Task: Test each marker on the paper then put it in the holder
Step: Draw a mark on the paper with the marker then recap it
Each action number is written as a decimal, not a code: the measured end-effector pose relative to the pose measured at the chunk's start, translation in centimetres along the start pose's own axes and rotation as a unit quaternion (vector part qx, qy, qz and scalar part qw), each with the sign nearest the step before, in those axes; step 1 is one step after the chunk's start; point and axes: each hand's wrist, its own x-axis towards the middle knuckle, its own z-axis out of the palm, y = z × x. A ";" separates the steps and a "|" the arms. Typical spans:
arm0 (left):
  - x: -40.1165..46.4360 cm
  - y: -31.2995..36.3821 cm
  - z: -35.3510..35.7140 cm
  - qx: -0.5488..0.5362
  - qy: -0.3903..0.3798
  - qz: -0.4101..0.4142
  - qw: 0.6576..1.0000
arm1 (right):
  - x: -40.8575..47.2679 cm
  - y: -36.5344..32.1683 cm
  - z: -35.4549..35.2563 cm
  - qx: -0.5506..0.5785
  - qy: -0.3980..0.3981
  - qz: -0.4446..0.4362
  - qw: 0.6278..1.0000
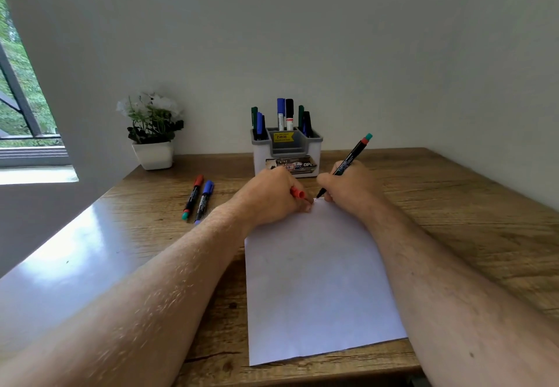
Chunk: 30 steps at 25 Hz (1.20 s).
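Head view: a wooden desk (453, 205) stands in a corner against plain pale walls, with a window (18, 99) at far left showing green trees. A white sheet of paper (317, 281) lies in front of the person, reaching toward the near edge.

The right hand (348, 187) has its fingers wrapped around an uncapped black marker (348, 163), its tip touching the far edge of the paper and its teal and red rear end tilted up and to the right. The left hand (272, 196) rests on the far left corner of the paper, fingers curled around a red cap (298, 193).

Behind the hands, at the wall, stands a white and grey holder (286, 150). A yellow sticker on it reads "49.00", and a label below shows the letters "OPE"; the rest is too small to read. About eight markers stand upright in it, though the dark ones overlap and the count is uncertain.

Two capped markers lie side by side on the desk left of the hands, one with a red cap (193, 196), one with a blue cap (205, 200).

One potted plant (152, 132) with white flowers sits at the back left.
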 end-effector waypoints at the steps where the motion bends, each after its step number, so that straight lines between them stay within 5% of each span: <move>1: 0.0 0.0 0.0 -0.002 -0.001 -0.002 1.000 | 0.0 0.0 0.1 -0.005 -0.002 0.000 1.000; 30: 0.3 -0.1 -0.2 -0.046 -0.028 -0.044 0.998 | -0.3 0.0 0.1 -0.021 0.017 -0.038 0.999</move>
